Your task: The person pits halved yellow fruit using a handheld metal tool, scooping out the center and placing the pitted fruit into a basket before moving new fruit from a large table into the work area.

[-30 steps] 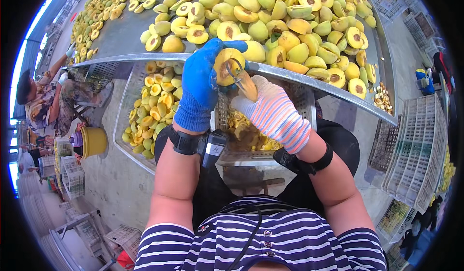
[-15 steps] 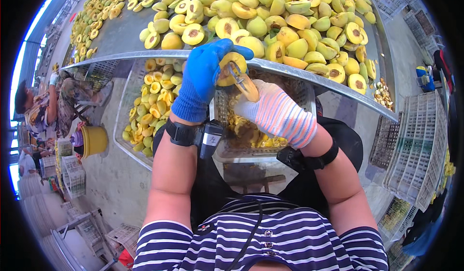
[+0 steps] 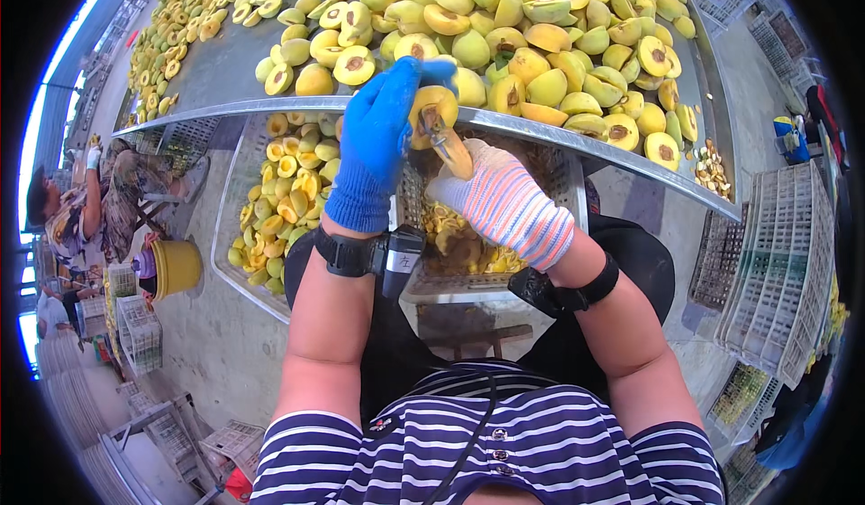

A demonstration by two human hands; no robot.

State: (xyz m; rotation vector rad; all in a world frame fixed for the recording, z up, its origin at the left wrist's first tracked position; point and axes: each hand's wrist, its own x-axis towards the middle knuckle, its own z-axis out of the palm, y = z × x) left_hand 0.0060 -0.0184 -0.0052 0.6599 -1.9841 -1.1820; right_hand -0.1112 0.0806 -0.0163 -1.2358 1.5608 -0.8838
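In front of me, near the table's edge, my left hand (image 3: pixel 371 140) in a blue glove grips a yellow peach half (image 3: pixel 441 101), its cut face toward my right side. My right hand (image 3: pixel 515 200), in a striped knit glove, is closed around the wooden handle of a pitting tool (image 3: pixel 456 155). The tool's metal end meets the middle of the cut face; how deep it sits is hard to see. Below both hands is a crate (image 3: pixel 459 296) with yellow scraps. Left of it, another crate (image 3: pixel 236 282) holds hollowed peach halves (image 3: pixel 286 190).
A metal table (image 3: pixel 243 63) carries a large heap of peach halves (image 3: pixel 541 36), with loose pits (image 3: pixel 712 172) at its right corner. Stacked crates (image 3: pixel 775 271) stand at right. At left are a yellow bucket (image 3: pixel 177 266) and a seated person (image 3: pixel 77 203).
Both hands have shifted slightly, with the peach half turning a little and the tool staying at its middle. The left fingers are blurred by motion now.
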